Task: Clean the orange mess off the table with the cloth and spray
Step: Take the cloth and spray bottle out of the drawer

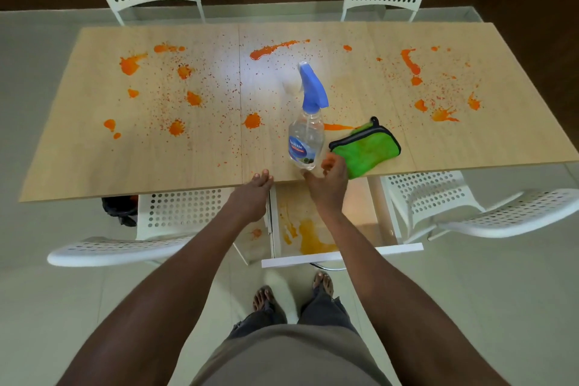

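The left hand [250,196] lies flat, fingers straight, with its fingertips on the near edge of the table [78,166]. The right hand [327,185] hovers relaxed and loosely spread, holding nothing. Just beyond its fingers the clear spray bottle [306,138] with a blue trigger head stands upright, close to them but not gripped. The green cloth [365,149], edged in black, lies crumpled immediately right of that hand at the table edge. Orange splatters [130,65] spread across the tabletop beyond and to either side of both hands.
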